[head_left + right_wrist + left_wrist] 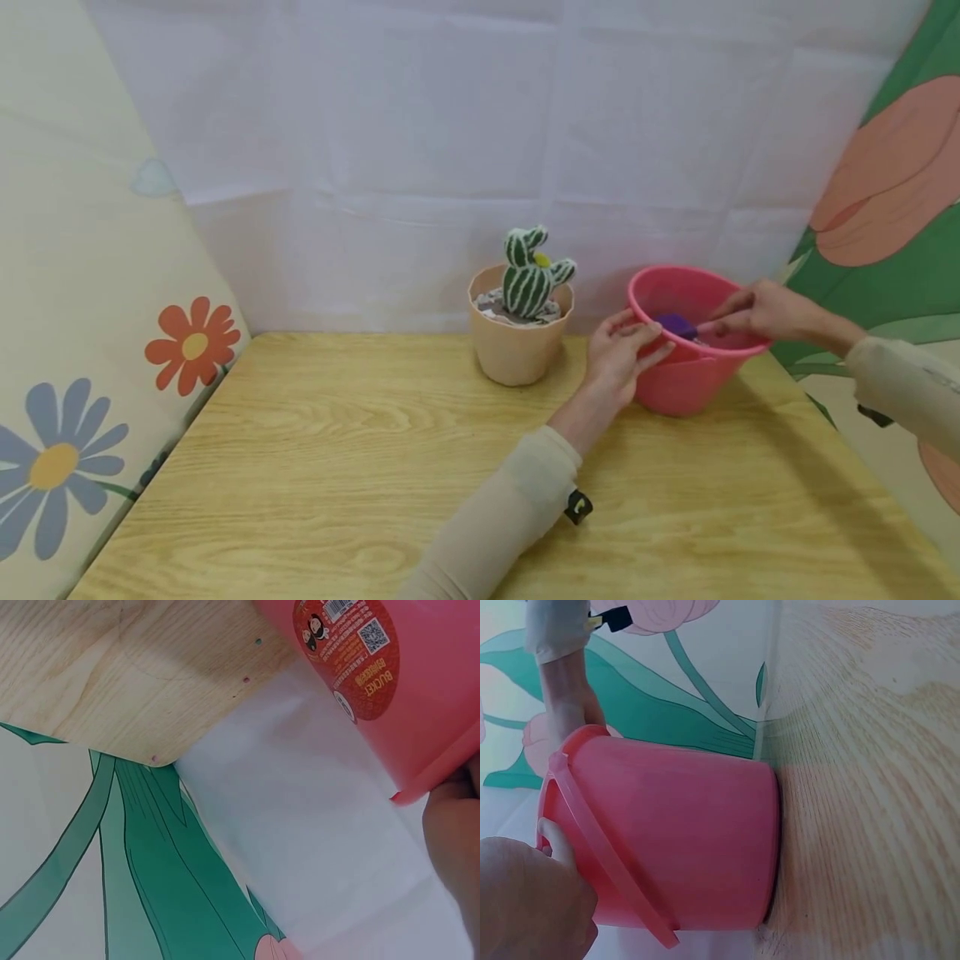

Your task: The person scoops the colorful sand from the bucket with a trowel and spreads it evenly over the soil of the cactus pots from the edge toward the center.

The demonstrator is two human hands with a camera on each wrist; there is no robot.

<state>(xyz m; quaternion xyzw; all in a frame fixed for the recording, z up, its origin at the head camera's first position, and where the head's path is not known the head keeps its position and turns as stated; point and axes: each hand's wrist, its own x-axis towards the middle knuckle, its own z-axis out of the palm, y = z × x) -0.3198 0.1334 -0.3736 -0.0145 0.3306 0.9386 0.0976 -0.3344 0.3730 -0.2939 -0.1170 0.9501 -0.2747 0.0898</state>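
A pink plastic bucket stands upright at the back right of the wooden table. My left hand grips its near left rim, and the left wrist view shows a digit hooked over the edge. The right hand reaches over the far right rim, fingers bent and pointing down inside. Right at those fingertips is a small purple thing, pinched at its right end, near the bucket's inner wall. The near rim hides its lower part, so I cannot tell its kind. The bucket's pink handle hangs down along the outside.
Left of the bucket stands a peach pot holding a knitted green-and-white cactus. A white cloth hangs behind the wooden table. Flower-printed sheets flank both sides. The bucket carries a red label.
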